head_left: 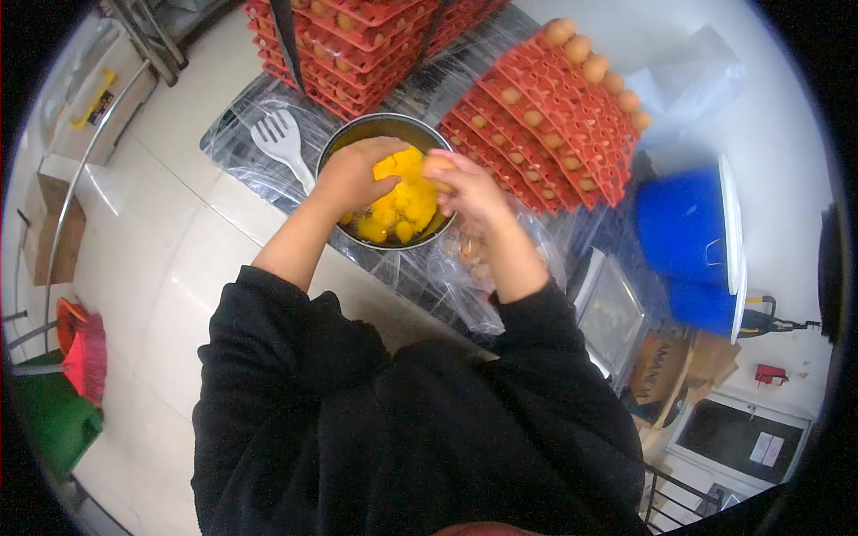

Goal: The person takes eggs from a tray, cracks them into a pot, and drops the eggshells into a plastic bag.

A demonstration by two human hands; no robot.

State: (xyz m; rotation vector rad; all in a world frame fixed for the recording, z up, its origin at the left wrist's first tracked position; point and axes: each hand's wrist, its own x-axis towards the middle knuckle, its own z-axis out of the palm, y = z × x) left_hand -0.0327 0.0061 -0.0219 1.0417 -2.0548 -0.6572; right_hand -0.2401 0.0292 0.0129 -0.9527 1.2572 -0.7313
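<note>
A round metal pot (386, 118) stands on the plastic-wrapped table, with many yellow egg yolks (393, 207) in it. My right hand (469, 186) is over the pot's right rim, its fingers closed round a brown egg (437, 166). Over the left side of the pot is my left hand (362, 176), thumb apart from the fingers; its fingertips are partly hidden and nothing shows in it. A clear plastic bag (465, 277) with eggshells lies just below my right wrist. Left of the pot rests a white slotted spatula (279, 143), its handle against the rim.
Red egg trays (344, 54) are stacked behind the pot, and more trays with eggs (554, 116) lean at the right. Blue buckets (684, 219), a metal tray (610, 313) and a cardboard box (660, 371) stand farther right. Tiled floor (161, 232) lies left of the table.
</note>
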